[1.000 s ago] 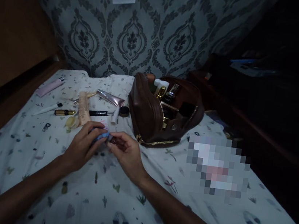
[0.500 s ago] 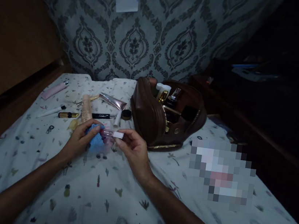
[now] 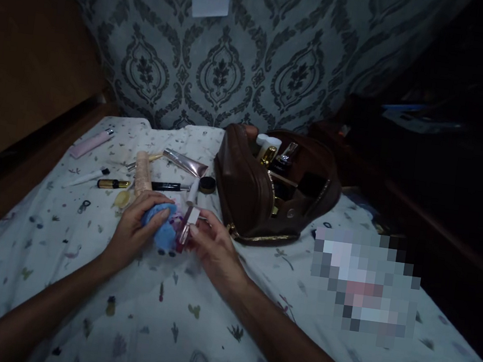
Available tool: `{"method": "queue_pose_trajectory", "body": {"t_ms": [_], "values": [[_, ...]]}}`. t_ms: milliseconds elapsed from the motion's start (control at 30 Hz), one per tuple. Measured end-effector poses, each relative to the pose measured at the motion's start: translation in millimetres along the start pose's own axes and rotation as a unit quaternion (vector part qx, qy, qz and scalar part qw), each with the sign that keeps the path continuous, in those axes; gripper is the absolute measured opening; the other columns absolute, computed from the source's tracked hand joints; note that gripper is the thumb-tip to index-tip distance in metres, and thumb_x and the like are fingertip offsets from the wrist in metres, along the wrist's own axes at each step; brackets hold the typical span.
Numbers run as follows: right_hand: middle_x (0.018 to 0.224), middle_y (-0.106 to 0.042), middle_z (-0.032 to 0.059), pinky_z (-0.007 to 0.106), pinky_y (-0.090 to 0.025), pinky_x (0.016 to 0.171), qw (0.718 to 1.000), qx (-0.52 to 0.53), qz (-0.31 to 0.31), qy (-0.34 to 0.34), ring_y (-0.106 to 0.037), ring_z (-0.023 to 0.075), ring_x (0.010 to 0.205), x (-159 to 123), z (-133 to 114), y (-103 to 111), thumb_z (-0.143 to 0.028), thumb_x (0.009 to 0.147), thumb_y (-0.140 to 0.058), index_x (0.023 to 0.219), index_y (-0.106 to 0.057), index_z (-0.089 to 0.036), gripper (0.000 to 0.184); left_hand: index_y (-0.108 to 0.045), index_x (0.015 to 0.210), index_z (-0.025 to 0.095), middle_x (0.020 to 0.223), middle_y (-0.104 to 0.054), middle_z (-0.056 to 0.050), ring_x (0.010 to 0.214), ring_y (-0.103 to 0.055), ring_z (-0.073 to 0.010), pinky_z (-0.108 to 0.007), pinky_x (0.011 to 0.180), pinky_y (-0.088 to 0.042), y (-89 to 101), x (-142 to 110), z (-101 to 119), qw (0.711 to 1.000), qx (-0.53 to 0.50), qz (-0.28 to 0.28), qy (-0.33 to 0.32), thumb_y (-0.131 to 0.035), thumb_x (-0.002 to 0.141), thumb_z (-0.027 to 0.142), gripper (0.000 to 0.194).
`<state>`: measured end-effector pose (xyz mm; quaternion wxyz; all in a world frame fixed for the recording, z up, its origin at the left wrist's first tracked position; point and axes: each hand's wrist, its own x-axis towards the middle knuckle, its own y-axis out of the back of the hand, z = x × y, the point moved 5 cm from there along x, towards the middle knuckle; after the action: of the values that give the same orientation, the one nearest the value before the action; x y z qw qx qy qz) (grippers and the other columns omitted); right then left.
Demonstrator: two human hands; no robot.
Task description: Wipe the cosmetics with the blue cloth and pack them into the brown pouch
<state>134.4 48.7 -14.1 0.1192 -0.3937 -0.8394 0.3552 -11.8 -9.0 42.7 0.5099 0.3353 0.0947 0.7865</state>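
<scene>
Head view: left hand [image 3: 140, 221] closed around a bunched blue cloth [image 3: 165, 236]; right hand [image 3: 218, 240] pinching a small tube [image 3: 190, 223], white at one end, just beside the cloth, over the patterned sheet [image 3: 185, 340]. Step looks like wiping the tube. Next move probably calls for a steady pinch while cloth meets tube. Versus half a second ago: tube, then nearly level, now steeply tilted, white end up.

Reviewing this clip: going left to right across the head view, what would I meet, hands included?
Pink tube → gold-and-black tube → left hand → blue cloth-like item → small white-ended item → right hand → open brown bag → pixelated patch.
</scene>
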Motion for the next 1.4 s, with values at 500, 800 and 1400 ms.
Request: {"method": "queue_pose_trajectory", "body": {"t_ms": [500, 800, 1400], "values": [[0.072, -0.068, -0.0032, 0.024, -0.047, 0.063, 0.998, 0.008, 0.051, 0.024, -0.061, 0.0126, 0.067, 6.8, -7.4, 12.7, -0.037, 0.064, -0.089, 0.109, -0.065, -0.021, 0.053, -0.069, 0.106, 0.021, 0.098, -0.066, -0.007, 0.091, -0.065, -0.0186, -0.029, 0.079, -0.053, -16.0, -15.3, 28.0, 0.978, -0.004, -0.146, -0.148, -0.059, 0.095, 0.023, 0.015], [0.083, -0.071, 0.0005, 0.026, -0.05, 0.065, 1.0, -0.008, 0.003, -0.025, -0.064, 0.0142, 0.072, 4.6, 3.1, 1.9, -0.029, 0.059, -0.092, 0.105, -0.072, -0.02, 0.052, -0.065, 0.094, 0.021, 0.086, -0.065, -0.003, 0.08, -0.062, -0.0183, -0.029, 0.073, -0.049, 1.1, -4.6, 13.9, 1.0, 0.01, -0.012, -0.018, -0.062, 0.092, 0.035, 0.014], [0.092, -0.068, -0.0006, 0.025, -0.05, 0.066, 0.999, -0.029, -0.029, 0.011, -0.063, 0.0131, 0.074, -0.8, -9.9, -5.6, -0.035, 0.063, -0.089, 0.113, -0.064, -0.024, 0.057, -0.067, 0.088, 0.022, 0.085, -0.068, -0.003, 0.08, -0.065, -0.0188, -0.027, 0.072, -0.052, -4.5, -1.7, 18.3, 0.994, -0.014, -0.105, -0.025, -0.06, 0.093, 0.04, 0.021]]}}
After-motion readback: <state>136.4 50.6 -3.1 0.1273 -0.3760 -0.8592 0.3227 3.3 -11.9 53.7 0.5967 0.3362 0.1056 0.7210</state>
